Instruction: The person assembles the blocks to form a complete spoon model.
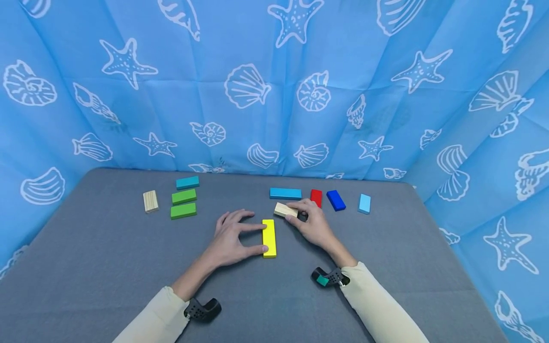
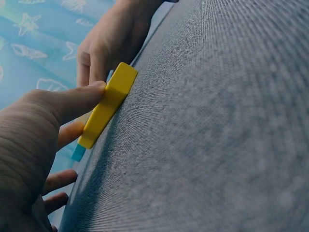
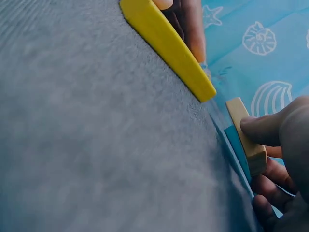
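Note:
A yellow block (image 1: 269, 240) lies flat on the grey cloth in the middle of the table, its length running front to back. My left hand (image 1: 233, 240) is at its left side. Thumb and index fingertips touch the block along its near-left edge, and the other fingers are spread away. Just beyond it to the right, my right hand (image 1: 313, 224) pinches a plain wooden block (image 1: 283, 210) between thumb and fingers. In the right wrist view, the thumb presses on the face of that wooden block (image 3: 246, 140).
Behind the wooden block lies a light blue block (image 1: 285, 193). To the right are a red block (image 1: 316, 196), a dark blue block (image 1: 336, 200) and a pale blue block (image 1: 364, 204). Leftward sit a teal block (image 1: 187, 182), two green blocks (image 1: 183, 211) and another wooden block (image 1: 150, 201).

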`<state>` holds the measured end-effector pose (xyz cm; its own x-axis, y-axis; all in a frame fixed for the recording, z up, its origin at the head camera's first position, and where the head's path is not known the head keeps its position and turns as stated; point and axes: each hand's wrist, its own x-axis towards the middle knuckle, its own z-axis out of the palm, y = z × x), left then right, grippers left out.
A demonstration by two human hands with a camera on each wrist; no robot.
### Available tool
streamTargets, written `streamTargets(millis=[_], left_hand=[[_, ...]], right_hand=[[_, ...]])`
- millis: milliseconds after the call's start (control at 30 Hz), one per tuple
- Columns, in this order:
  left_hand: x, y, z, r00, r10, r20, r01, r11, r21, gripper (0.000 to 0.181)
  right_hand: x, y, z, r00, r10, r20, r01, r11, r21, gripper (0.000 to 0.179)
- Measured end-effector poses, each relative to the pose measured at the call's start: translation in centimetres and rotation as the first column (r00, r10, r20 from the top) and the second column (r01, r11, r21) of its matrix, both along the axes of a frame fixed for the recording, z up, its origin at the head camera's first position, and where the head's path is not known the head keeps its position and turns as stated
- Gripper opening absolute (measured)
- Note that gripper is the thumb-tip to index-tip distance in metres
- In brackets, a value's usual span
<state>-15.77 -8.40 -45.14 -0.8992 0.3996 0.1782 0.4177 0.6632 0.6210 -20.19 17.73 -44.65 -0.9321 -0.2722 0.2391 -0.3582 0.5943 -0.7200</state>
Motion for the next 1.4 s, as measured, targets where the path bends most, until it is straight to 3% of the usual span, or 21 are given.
streamTargets(millis=[333, 467, 1400], left_hand=[[-0.1, 0.0, -0.1, 1.0, -0.003, 0.006, 0.003, 1.0, -0.004, 0.054], [-0.1, 0.0, 0.0, 1.0, -0.009, 0.015, 0.009, 1.0, -0.003, 0.053], [-0.2, -0.1, 0.0, 0.999, -0.009, 0.033, 0.009, 1.0, -0.005, 0.055]], right_hand=[[-1.0, -2.3, 0.6, 0.981, 0.165, 0.098, -0.168, 0.986, 0.018, 0.035], [-1.1, -2.8, 0.5, 0.973, 0.194, 0.125, -0.2, 0.979, 0.036, 0.034], [-0.9, -2.9, -0.1, 0.972, 0.215, 0.098, -0.219, 0.975, 0.026, 0.034]])
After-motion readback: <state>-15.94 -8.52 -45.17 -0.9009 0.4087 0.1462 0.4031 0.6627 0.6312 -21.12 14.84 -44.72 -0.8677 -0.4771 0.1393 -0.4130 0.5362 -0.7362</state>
